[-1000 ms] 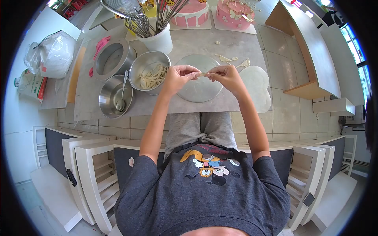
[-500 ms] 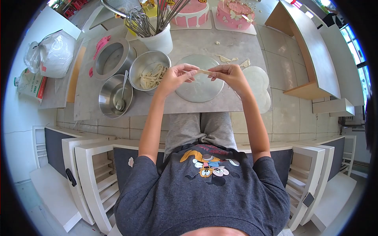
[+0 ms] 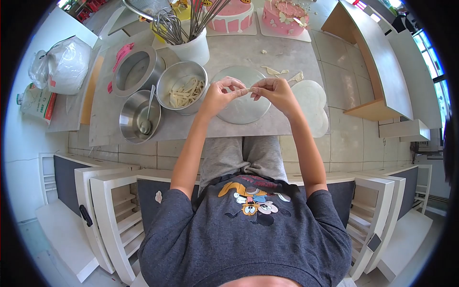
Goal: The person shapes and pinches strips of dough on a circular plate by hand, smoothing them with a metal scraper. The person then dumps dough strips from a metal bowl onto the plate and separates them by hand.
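Observation:
My left hand (image 3: 226, 94) and my right hand (image 3: 275, 93) meet fingertip to fingertip over a round, pale greenish board (image 3: 244, 112). Both pinch a small pale strip (image 3: 249, 91), mostly covered by the fingers. Just left of my left hand, a steel bowl (image 3: 165, 79) holds a heap of similar pale strips (image 3: 185, 94). Beyond my right hand, a few flat pale pieces (image 3: 297, 76) lie on the table. A cloud-shaped board (image 3: 310, 103) sits beside my right wrist.
A second steel bowl (image 3: 128, 122) with a ladle (image 3: 147, 117) stands at the table's left edge, near a round metal pan (image 3: 119, 76). Behind are a white tub (image 3: 193, 50) of whisks and decorated pink cakes (image 3: 287, 21). White chairs (image 3: 110, 191) flank me.
My hands have come closer together, fingertips now nearly touching. The strip that stretched between them is largely hidden in the fingers.

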`<state>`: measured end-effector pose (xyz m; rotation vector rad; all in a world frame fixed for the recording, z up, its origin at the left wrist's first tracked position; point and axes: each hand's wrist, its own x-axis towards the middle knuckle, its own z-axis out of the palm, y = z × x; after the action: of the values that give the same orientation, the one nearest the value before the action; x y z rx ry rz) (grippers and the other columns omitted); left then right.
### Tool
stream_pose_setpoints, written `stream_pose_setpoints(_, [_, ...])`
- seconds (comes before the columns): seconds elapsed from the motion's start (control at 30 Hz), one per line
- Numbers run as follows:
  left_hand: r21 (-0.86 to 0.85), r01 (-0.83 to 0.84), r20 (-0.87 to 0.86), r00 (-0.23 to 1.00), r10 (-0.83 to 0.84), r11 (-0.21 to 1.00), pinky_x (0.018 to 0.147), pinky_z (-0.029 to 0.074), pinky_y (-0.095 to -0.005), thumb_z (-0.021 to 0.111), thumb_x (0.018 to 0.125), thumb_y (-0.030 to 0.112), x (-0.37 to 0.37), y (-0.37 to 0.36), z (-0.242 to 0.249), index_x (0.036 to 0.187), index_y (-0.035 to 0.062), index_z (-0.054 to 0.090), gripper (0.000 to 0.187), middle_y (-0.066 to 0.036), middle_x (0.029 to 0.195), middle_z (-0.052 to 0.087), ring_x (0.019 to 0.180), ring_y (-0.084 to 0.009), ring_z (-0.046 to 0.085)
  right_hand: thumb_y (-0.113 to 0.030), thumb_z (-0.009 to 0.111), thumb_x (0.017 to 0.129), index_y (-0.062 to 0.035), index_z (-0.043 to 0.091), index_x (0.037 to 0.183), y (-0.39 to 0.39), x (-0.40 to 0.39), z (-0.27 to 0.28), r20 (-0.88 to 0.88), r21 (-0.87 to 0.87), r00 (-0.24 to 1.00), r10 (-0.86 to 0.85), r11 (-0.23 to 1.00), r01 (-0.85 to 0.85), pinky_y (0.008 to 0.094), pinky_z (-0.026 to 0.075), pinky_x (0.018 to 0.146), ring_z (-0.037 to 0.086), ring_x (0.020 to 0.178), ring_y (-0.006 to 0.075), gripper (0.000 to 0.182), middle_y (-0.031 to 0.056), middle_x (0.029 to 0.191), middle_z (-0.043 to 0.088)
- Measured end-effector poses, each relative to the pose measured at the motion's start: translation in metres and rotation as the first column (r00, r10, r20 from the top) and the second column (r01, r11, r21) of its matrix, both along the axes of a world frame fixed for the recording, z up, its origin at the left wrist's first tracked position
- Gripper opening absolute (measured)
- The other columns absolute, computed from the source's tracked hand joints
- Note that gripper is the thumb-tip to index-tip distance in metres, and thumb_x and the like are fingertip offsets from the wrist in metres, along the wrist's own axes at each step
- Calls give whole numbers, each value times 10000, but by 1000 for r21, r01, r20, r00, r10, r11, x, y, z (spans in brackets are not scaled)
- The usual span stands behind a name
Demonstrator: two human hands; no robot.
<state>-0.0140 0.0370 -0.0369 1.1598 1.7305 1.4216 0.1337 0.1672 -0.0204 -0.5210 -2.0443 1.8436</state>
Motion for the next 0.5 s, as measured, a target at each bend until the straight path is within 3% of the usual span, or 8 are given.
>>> stream_pose_setpoints(0.1, [-5, -19, -37, 999, 19, 1000, 620, 345, -186, 712, 749, 203, 1, -1, 3, 748, 74, 668, 135, 9, 939, 610, 748, -33, 491, -43, 615, 793, 84, 634, 869, 0, 0, -2, 6, 11, 1000, -16, 1000, 16, 235, 492, 618, 628, 665, 141, 149, 106, 715, 644])
stream_pose_setpoints(0.2, [-27, -39, -13, 999, 38, 999, 625, 365, -228, 740, 712, 237, 1, -2, 6, 767, 85, 696, 168, 15, 896, 627, 778, -84, 490, -50, 616, 798, 90, 630, 872, 0, 0, -1, 0, 10, 1000, -23, 1000, 23, 234, 490, 609, 627, 657, 141, 159, 108, 714, 643])
stream_pose_setpoints(0.5, [-17, -47, -26, 999, 47, 999, 600, 347, -220, 741, 710, 234, 1, -2, 7, 769, 87, 701, 163, 18, 895, 629, 777, -70, 489, -82, 629, 806, 90, 627, 878, 3, 3, -3, 4, 4, 999, -35, 999, 35, 232, 490, 608, 628, 650, 138, 186, 110, 714, 645])
